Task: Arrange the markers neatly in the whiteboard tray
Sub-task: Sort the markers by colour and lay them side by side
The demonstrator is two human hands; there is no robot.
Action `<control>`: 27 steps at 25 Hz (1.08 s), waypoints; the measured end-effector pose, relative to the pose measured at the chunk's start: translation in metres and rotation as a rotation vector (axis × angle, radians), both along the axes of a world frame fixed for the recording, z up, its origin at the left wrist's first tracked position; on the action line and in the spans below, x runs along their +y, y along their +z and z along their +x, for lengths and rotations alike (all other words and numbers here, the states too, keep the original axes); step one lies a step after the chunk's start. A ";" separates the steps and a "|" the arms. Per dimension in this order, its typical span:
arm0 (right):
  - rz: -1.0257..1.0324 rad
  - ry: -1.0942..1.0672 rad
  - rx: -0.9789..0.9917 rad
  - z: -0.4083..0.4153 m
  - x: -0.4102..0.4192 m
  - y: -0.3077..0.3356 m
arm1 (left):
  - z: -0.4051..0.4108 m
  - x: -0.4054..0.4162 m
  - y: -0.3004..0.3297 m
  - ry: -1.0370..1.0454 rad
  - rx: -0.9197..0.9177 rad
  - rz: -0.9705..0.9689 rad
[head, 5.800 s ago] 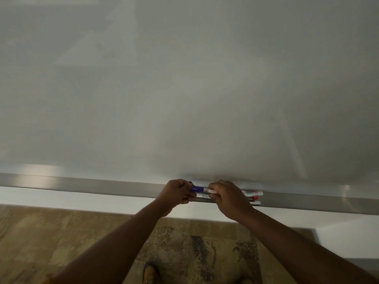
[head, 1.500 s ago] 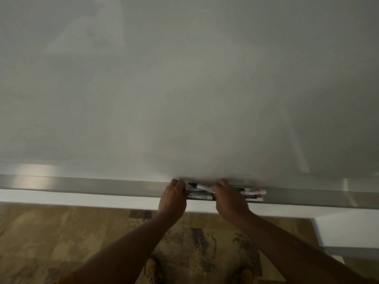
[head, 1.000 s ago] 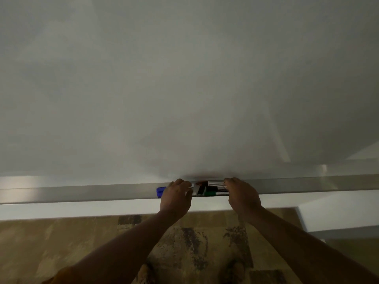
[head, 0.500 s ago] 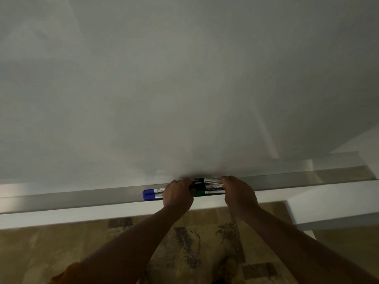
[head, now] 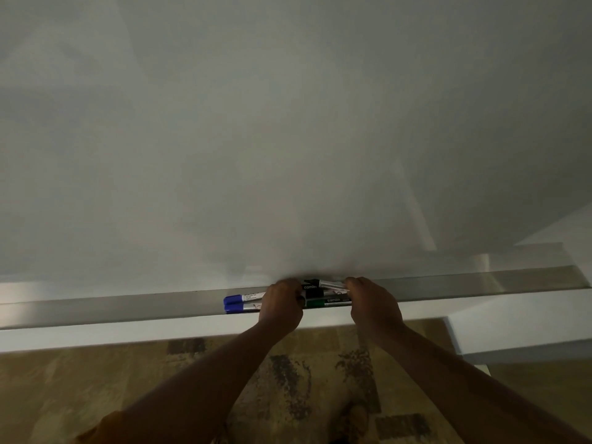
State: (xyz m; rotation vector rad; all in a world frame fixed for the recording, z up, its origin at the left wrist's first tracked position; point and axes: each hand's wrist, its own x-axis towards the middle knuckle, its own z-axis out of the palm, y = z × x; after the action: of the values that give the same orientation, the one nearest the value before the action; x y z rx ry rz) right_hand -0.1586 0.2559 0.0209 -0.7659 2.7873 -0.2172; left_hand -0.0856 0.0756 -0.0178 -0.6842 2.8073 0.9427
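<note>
A long metal whiteboard tray [head: 128, 307] runs across the view below the whiteboard [head: 288, 123]. Two blue-capped markers [head: 238, 304] lie side by side in it, their right ends under my left hand [head: 282, 302]. Between my hands lies a bundle of markers: a green one [head: 326, 303] at the front, black ones [head: 310, 287] behind. My left hand is closed over the bundle's left end. My right hand [head: 373, 304] is closed over its right end. The ends under both hands are hidden.
The tray ends at the right near a white wall corner [head: 544, 251]. A white ledge [head: 96, 334] runs below the tray. Patterned brown carpet [head: 288, 379] and my shoes are beneath.
The view has swung so the tray's right end shows. Two blue markers now lie uncovered left of my left hand. Both hands still grip the bundle's ends.
</note>
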 end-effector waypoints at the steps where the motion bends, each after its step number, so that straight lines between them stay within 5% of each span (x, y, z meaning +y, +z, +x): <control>1: 0.000 0.000 0.002 0.000 -0.001 0.000 | 0.000 -0.001 -0.001 -0.021 -0.006 -0.030; 7: -0.012 0.003 0.004 0.002 -0.001 0.000 | 0.002 0.001 0.001 -0.043 0.000 -0.037; 13: -0.091 0.056 0.002 0.007 -0.005 0.001 | 0.020 -0.006 0.018 0.222 0.190 0.246; 20: -0.093 0.127 -0.017 0.017 -0.026 0.011 | 0.036 -0.031 0.021 0.724 0.264 0.868; 27: -0.072 0.200 0.045 0.026 -0.038 0.020 | 0.053 -0.039 0.038 0.684 0.315 1.069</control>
State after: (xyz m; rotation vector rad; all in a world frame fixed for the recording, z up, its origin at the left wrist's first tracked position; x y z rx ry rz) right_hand -0.1323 0.2177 0.0407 -1.0719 2.7327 -0.2680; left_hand -0.0326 0.0364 0.0206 -1.3303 1.7041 2.4988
